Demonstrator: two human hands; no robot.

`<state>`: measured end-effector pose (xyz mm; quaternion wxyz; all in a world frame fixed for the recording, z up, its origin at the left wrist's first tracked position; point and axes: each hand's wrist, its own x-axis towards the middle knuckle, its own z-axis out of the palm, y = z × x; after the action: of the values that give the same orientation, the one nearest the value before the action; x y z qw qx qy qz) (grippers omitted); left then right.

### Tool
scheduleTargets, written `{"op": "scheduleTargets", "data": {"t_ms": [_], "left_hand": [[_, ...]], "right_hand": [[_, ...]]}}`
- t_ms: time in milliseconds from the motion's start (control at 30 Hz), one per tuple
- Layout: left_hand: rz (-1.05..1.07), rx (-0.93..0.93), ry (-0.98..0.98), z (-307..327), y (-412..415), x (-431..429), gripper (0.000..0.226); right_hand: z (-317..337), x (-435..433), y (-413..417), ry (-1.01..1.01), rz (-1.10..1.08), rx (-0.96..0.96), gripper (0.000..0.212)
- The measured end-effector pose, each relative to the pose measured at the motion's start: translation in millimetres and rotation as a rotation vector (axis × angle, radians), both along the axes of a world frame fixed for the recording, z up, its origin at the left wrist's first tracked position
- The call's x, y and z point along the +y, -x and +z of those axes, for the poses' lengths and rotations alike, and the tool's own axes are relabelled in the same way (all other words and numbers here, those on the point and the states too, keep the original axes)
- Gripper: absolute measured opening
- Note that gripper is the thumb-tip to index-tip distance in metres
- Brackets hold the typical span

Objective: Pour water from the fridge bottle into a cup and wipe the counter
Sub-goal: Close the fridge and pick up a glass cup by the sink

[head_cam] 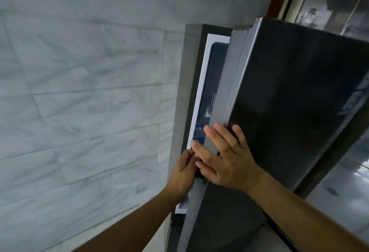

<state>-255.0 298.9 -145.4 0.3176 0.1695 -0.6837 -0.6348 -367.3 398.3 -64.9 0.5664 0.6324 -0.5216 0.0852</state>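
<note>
Right hand [225, 158] lay flat, fingers spread, on fridge door [289, 112] edge; left hand [184, 168] curled into the gap beside it, risking pinching.

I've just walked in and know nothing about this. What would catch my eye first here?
Most striking is the tall dark fridge door filling the right half of the view, standing slightly ajar with a white inner edge showing along its left side. Low in the middle, two bare hands meet at that opening edge: the right hand lies spread flat over the door, and the left hand curls at the gap. The whole left side is pale grey marbled wall tile.
</note>
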Motion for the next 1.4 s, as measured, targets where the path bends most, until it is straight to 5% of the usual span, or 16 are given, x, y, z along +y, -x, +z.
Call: {"op": "scheduleTargets", "data": {"t_ms": [100,233,467,867,1133,1267,1400], "left_hand": [[0.002,0.085,0.226,0.4,-12.9,-1.8,0.034],[-0.024,-0.02,0.515,-8.4,-0.1,-29.4,0.081],[0.304,-0.185,0.915,-16.0,57.1,-96.4,0.08],[0.074,-0.166,0.816,-8.3,62.9,-128.8,0.08],[-0.134,-0.298,0.691,1.5,2.5,-109.1,0.068],[-0.208,-0.33,0.741,6.4,-13.1,-69.9,0.056],[-0.432,-0.283,0.864,5.8,-19.9,2.9,0.038]], "right_hand": [[-9.3,-26.8,7.4,0.162,0.046,-0.152,0.081],[-13.5,-58.8,16.7,0.312,0.004,-0.398,0.075],[-16.4,-113.5,36.4,0.168,-0.217,-0.506,0.069],[-3.7,-117.3,12.4,0.158,-0.412,-0.568,0.07],[-0.8,-27.1,-68.8,-0.183,-0.618,-1.011,0.038],[-7.6,40.3,-112.6,-0.495,-0.923,-1.38,0.045],[-21.6,132.3,-158.4,-0.491,-1.134,-1.688,0.055]]}}
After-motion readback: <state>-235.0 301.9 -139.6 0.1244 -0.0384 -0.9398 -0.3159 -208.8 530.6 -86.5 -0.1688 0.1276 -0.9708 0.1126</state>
